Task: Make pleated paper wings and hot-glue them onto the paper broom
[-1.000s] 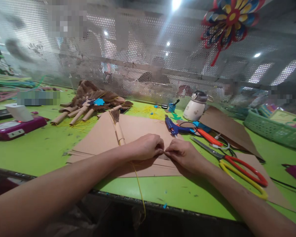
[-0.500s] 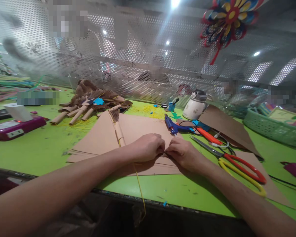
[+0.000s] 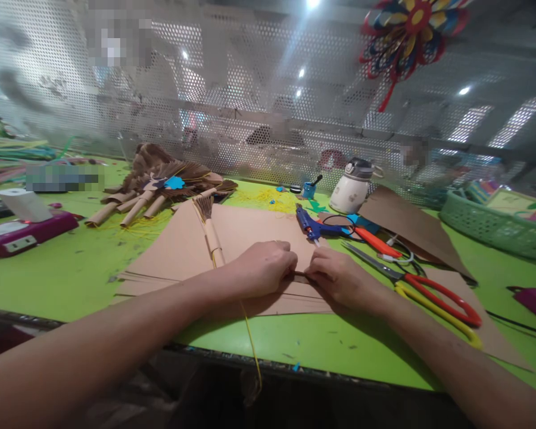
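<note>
Brown paper sheets [image 3: 250, 223] lie stacked on the green table. My left hand [image 3: 268, 265] is closed, its fingertips pinching the folded edge of the paper. Close to its right, my right hand [image 3: 339, 274] pinches the same edge, and a short dark strip of fold shows between them. A rolled paper piece with a fringed top [image 3: 212, 238] rests on the sheets beyond my left forearm, and a yellow string [image 3: 251, 345] hangs over the table edge. The blue glue gun [image 3: 315, 226] lies just beyond my right hand.
Scissors with red and yellow handles [image 3: 442, 298] lie right of my right hand. Behind them are a white bottle [image 3: 351, 187], brown paper [image 3: 411, 229] and a green basket [image 3: 495, 229]. At the left are fringed paper pieces [image 3: 138, 205] and a purple power strip [image 3: 31, 235].
My fingertips have moved slightly apart along the paper edge, with more of the dark fold showing between them. The whole view has shifted a little.
</note>
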A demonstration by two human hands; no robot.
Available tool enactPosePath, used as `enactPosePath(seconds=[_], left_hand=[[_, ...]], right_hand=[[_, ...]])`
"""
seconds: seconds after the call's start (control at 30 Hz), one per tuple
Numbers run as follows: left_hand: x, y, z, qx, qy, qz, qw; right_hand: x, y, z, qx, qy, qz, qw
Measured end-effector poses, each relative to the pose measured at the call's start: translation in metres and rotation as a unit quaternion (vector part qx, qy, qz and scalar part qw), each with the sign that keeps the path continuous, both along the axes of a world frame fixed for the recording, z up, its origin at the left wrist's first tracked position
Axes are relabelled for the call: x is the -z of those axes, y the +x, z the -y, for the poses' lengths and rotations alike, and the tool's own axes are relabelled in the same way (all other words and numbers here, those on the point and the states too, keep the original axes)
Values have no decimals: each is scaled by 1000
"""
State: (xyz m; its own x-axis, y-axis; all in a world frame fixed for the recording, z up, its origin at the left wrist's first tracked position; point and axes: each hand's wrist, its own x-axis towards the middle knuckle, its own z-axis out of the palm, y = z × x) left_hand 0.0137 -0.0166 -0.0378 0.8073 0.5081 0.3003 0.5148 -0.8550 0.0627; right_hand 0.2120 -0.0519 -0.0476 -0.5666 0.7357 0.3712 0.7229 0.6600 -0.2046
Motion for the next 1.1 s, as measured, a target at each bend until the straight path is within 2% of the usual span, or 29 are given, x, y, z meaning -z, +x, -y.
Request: enactPosePath(seconds=[0.2,0.53,0.7,0.93,1.03,1.1], left_hand=[[3,-3,-9,-2,15,-24,1000],[-12,-7,-6,16,-25,-60,998],[-12,-8,-6,21,-13,-56,998],[-11,-10,-3,23,-18,-51,998],[-12,-10,-4,12,-39,-17,999],[-15,-9,-8,-7,-80,20,997]], right_hand=[[-3,3,3,6,-24,6,1000],[-7,8,6,-24,-46,9,999],[-6,8,8,-29,-35,23,999],[-9,2,16,-13,6,92,996],[-5,1,15,-1,29,92,995],[-2,0,14,7,37,75,997]])
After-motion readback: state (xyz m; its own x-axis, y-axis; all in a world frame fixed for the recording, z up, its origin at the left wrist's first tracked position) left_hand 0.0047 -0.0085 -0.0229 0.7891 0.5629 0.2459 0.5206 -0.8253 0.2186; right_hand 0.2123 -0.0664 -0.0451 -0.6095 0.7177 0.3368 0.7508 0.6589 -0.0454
